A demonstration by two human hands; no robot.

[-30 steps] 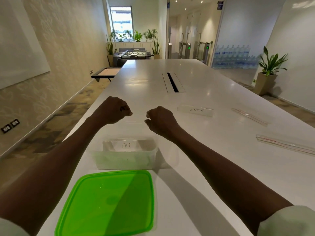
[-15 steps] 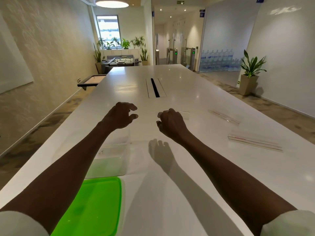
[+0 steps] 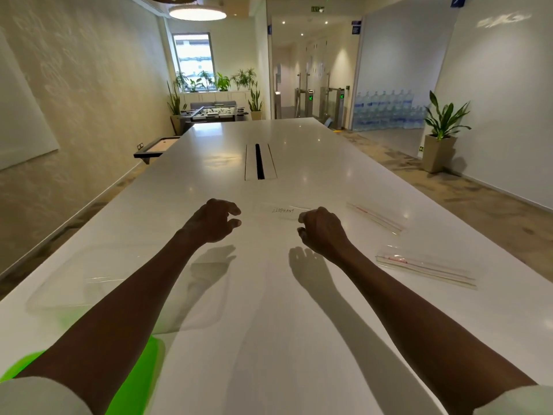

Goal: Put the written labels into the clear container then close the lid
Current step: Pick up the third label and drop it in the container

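A label reading ELEPHANT (image 3: 282, 210), inside a clear sleeve, lies flat on the white table (image 3: 269, 310) between my two hands. My left hand (image 3: 214, 220) hovers just left of it, fingers curled apart and holding nothing. My right hand (image 3: 321, 230) is at the label's right end, fingers loosely curled; its fingertips touch or nearly touch the sleeve's edge. The clear container (image 3: 167, 283) sits blurred at the near left, partly under my left forearm. The green lid (image 3: 140, 381) lies on the table in front of it, near the bottom left corner.
Two empty clear sleeves with red strips lie to the right, one (image 3: 377, 217) farther away and one (image 3: 425, 266) nearer. A cable slot (image 3: 259, 161) runs along the table's middle. The table's left edge drops to the floor.
Both hands opened from fists over the container and moved forward and right to the ELEPHANT label. The view shifted right, so the container and lid slid to the left.
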